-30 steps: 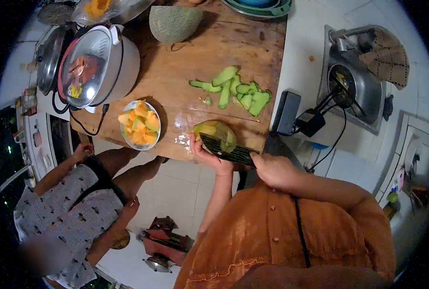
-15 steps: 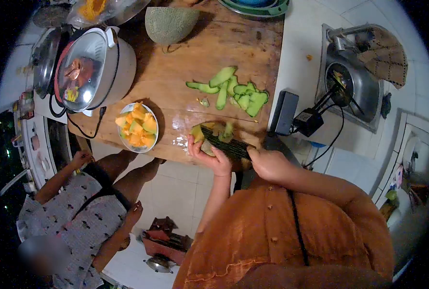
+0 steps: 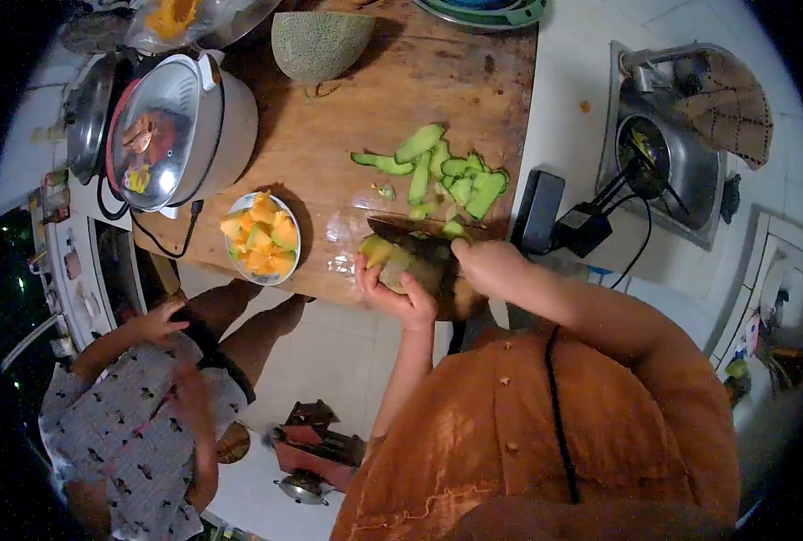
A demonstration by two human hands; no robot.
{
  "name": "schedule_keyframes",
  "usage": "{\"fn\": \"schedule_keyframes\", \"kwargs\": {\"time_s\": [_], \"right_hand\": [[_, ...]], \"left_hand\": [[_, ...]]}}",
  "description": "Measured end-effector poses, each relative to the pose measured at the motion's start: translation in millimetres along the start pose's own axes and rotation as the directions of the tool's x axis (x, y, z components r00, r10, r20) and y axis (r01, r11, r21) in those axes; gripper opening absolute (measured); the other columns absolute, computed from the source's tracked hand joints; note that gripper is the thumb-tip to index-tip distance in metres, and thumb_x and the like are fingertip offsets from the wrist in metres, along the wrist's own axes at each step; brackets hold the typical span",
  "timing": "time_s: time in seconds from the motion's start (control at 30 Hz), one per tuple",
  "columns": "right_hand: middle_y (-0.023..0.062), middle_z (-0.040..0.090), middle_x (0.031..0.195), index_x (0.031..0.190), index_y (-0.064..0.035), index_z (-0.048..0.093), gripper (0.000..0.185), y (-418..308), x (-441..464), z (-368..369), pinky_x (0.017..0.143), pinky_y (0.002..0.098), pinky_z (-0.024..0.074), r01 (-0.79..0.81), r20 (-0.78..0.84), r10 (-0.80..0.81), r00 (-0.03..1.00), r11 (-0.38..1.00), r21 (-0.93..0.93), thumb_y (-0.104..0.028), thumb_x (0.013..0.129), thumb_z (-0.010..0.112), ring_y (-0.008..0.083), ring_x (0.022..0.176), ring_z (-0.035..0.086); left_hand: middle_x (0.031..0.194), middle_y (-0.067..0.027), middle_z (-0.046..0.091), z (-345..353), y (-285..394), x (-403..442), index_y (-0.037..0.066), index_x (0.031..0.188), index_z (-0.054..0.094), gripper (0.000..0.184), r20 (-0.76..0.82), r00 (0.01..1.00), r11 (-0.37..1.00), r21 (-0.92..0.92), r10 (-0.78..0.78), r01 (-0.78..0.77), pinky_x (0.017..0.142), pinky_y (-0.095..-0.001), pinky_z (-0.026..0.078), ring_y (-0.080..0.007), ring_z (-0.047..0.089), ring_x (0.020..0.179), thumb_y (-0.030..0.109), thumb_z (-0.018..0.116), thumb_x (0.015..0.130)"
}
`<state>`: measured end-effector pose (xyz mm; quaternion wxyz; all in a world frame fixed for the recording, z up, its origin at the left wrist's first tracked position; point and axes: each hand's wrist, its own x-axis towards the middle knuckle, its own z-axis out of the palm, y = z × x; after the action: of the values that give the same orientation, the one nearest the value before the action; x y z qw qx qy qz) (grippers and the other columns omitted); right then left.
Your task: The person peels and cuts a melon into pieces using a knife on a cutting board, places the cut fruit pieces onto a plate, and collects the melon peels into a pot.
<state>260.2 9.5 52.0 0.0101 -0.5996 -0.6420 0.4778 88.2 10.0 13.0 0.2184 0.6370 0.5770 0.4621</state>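
At the near edge of the wooden board (image 3: 325, 135), my left hand (image 3: 405, 301) is closed around a melon piece (image 3: 392, 263) showing yellow-orange flesh and some rind. My right hand (image 3: 493, 270) grips a dark-bladed knife (image 3: 412, 242) by its handle, which the fingers hide. Its blade lies along the far side of the melon, blurred a little; whether it touches the flesh I cannot tell. Green melon peels (image 3: 482, 191) are strewn just beyond the knife. Left of my hands stands a bowl (image 3: 298, 254) filled with orange melon chunks (image 3: 261, 236).
A cut netted melon (image 3: 322, 50) rests at the board's far side. On the left is a lidded pot (image 3: 225, 135) with a black cord. Right of the board are a dark box (image 3: 536, 212), black plugs (image 3: 582, 227) and a steel sink (image 3: 690, 216). Another person (image 3: 140, 415) is at left.
The knife has moved away from me and its blade now lies along the melon's far side. My right hand has shifted slightly with it. The other person's hands have moved.
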Motion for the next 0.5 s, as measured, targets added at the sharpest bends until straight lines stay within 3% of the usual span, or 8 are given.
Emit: {"fn": "schedule_keyframes", "kwargs": {"time_s": [0.1, 0.2, 0.23, 0.33, 0.5], "right_hand": [[0.0236, 0.059, 0.077, 0.091, 0.0021, 0.049, 0.028, 6, -4, -14, 0.066, 0.0480, 0.0468, -0.009, -0.105, 0.032, 0.994, 0.977, 0.212, -0.021, 0.078, 0.058, 0.0411, 0.076, 0.059], [0.0224, 0.060, 0.078, 0.090, 0.0030, 0.048, 0.024, -16, -31, -19, 0.067, 0.0479, 0.0469, -0.100, -0.099, 0.127, 0.987, 0.967, 0.236, -0.018, 0.081, 0.055, 0.0414, 0.076, 0.059], [0.0220, 0.060, 0.078, 0.094, 0.0023, 0.048, 0.021, -21, -43, -12, 0.061, 0.0479, 0.0481, 0.089, -0.290, -0.043, 0.956, 0.985, 0.148, -0.015, 0.083, 0.051, 0.0395, 0.071, 0.060], [0.0209, 0.060, 0.083, 0.110, -0.0003, 0.048, 0.031, -32, -73, -7, 0.057, 0.0447, 0.0489, -0.008, -0.029, 0.006, 1.000, 0.999, -0.037, -0.013, 0.081, 0.050, 0.0379, 0.070, 0.060], [0.0195, 0.061, 0.084, 0.109, 0.0006, 0.049, 0.030, -34, -95, 10, 0.056, 0.0438, 0.0502, -0.053, 0.008, 0.055, 0.998, 0.989, -0.135, -0.013, 0.083, 0.044, 0.0355, 0.069, 0.061]], "left_hand": [[0.129, -0.0217, 0.031, -10, -17, 3, 0.004, 0.112, 0.037, 0.042, 0.104, 0.990, 0.994, -0.071, 0.094, -0.087, 0.101, -0.0494, 0.024, -0.0375, 0.030, 0.121, 0.032, 0.053, 0.084], [0.126, -0.0203, 0.031, -26, -17, 3, 0.004, 0.112, 0.036, 0.046, 0.195, 0.976, 0.994, 0.036, 0.094, -0.102, 0.101, -0.0488, 0.025, -0.0368, 0.031, 0.120, 0.034, 0.056, 0.082], [0.125, -0.0198, 0.031, -27, -15, -2, 0.005, 0.112, 0.036, 0.047, 0.176, 0.982, 0.996, 0.044, 0.066, -0.075, 0.101, -0.0486, 0.026, -0.0365, 0.031, 0.120, 0.035, 0.056, 0.082], [0.124, -0.0187, 0.031, -24, -9, -12, 0.006, 0.112, 0.036, 0.051, 0.110, 0.994, 0.998, 0.058, 0.017, -0.023, 0.100, -0.0481, 0.027, -0.0357, 0.031, 0.119, 0.040, 0.058, 0.081], [0.123, -0.0173, 0.031, -19, -17, -16, 0.007, 0.113, 0.037, 0.059, 0.072, 0.997, 0.996, 0.081, 0.041, -0.046, 0.101, -0.0483, 0.026, -0.0352, 0.030, 0.120, 0.050, 0.059, 0.079]]}}
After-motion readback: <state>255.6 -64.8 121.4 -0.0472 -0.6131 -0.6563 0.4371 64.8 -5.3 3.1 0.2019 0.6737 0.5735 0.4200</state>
